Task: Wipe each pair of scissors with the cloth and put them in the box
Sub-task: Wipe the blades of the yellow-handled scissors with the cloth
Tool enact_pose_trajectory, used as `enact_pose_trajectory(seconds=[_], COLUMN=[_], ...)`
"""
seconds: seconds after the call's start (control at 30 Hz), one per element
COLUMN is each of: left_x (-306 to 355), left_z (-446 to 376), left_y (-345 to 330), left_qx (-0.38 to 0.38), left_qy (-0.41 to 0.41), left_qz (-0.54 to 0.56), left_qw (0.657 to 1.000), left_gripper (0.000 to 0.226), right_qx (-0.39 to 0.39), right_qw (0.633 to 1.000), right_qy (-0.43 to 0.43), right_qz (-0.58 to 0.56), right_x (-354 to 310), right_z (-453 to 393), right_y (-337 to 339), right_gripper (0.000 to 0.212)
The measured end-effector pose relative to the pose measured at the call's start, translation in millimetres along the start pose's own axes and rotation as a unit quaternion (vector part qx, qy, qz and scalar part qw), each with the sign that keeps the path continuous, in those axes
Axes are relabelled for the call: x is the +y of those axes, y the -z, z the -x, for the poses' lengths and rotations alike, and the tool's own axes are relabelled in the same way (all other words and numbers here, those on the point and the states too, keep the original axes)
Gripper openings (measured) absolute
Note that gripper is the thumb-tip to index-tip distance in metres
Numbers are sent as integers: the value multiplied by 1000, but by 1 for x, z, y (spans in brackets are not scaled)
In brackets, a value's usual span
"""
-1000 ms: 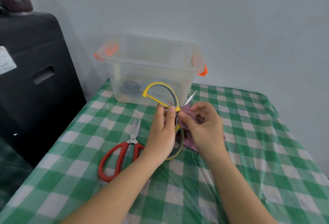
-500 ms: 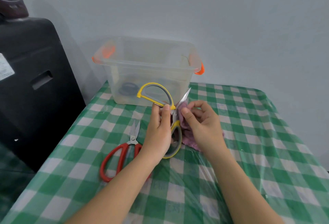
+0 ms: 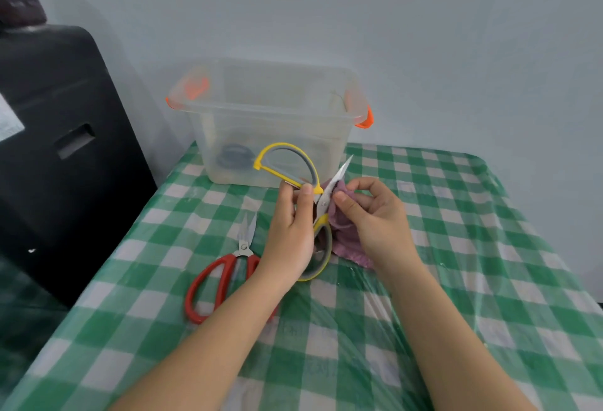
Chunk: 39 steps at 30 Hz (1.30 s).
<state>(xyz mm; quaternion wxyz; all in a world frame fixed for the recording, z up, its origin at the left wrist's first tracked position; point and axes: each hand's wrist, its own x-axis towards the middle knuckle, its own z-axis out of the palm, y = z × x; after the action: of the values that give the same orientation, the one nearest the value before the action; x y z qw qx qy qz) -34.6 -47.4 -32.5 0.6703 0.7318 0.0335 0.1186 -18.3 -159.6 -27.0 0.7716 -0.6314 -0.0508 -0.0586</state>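
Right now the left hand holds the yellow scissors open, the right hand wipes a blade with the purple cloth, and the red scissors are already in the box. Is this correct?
Not quite. The red scissors are not in the box; the head view shows them lying on the checked tablecloth, beside the left hand. The rest holds: that hand holds the yellow scissors open while the right hand presses the purple cloth to a blade.
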Motion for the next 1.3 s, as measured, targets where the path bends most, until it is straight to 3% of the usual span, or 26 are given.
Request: enact_pose_trajectory(seconds=[0.13,0.27,0.5,0.67,0.9,1.1,1.3], left_x=[0,2,-1,-2,-2,1,-2], left_z=[-2,2,5,5,4,2,-3], left_y=[0,-4,-4,-3,-1,0,1], left_qx=[6,0,-8,9,7,11,23], left_qy=[8,-47,-85,-73,11,21,24], left_qz=[3,-40,-58,-48,-2,3,12], left_qw=[1000,998,995,996,1000,1000,999], left_gripper=[17,19,21,22,18,18,18], right_qx=[24,51,80,74,45,53,42], right_qw=[1000,998,996,994,996,994,997], right_qy=[-5,-13,29,41,43,59,59], right_qz=[-2,-32,26,64,65,80,23], right_x=[-3,-3,-3,-2,-3,-3,-7], right_z=[1,4,6,6,4,1,2], right_y=[0,-8,-7,-4,-1,-1,0], right_gripper=[7,14,26,26,28,28,19])
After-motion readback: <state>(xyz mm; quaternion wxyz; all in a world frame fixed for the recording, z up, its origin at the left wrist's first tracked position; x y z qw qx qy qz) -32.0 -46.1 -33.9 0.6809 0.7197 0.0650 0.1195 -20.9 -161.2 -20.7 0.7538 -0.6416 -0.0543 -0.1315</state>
